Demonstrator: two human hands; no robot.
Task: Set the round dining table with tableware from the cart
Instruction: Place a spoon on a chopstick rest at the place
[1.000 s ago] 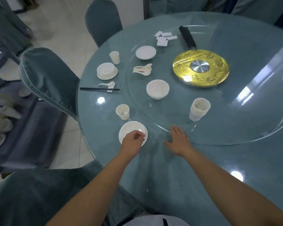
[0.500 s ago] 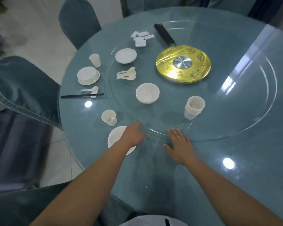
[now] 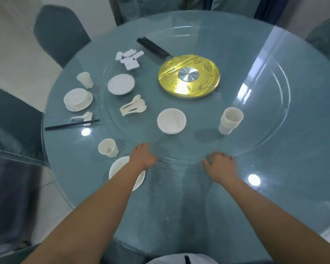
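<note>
Both hands sit on the glass turntable (image 3: 265, 88) rim: left hand (image 3: 143, 156) fingers curled at the edge, holding nothing I can see; right hand (image 3: 220, 166) flat, fingers spread. Looks like the turning step. Next: bring the bowl (image 3: 171, 121) round to the plate (image 3: 126, 175).

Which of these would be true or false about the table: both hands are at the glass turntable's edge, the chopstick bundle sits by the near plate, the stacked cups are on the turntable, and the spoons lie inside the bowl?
1. Both hands, left hand and right hand, are at the near edge of the glass turntable. True.
2. The bundle of black chopsticks sits beside the near plate. False: it lies at the far side, by the gold disc.
3. The stacked cups stand on the turntable. True.
4. The spoons lie inside the bowl. False: they lie on the glass to its left.
</note>
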